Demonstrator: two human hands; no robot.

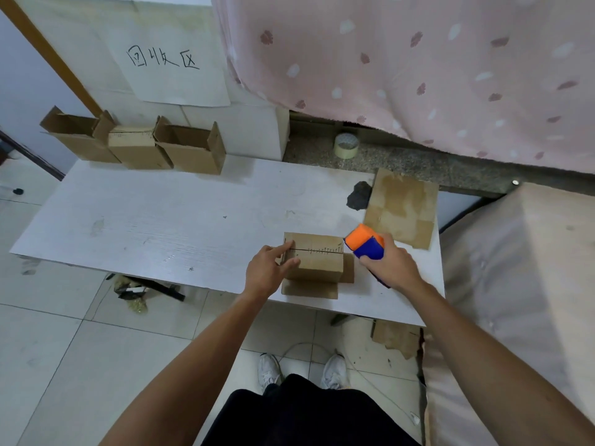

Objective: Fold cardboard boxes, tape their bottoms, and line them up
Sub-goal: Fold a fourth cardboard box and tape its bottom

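The box (314,262) stands near the front edge of the table (145,226), right of centre, closed face up with a dark seam running along its top. Its loose flaps lie spread flat on the table in front and to the right.

The left hand (267,272) holds the box's left end, forefinger stretched along the top by the seam and thumb against the front face. The right hand (391,265) is wrapped round the handle of an orange and blue tape gun (365,241), whose head sits at the right end of the box's top.

A flat cardboard sheet (402,207) lies just behind the tape gun, at the table's right edge. Three open boxes (138,149) stand side by side, touching, at the far left against the wall. A tape roll (346,145) sits on the ledge (418,165) behind the table.
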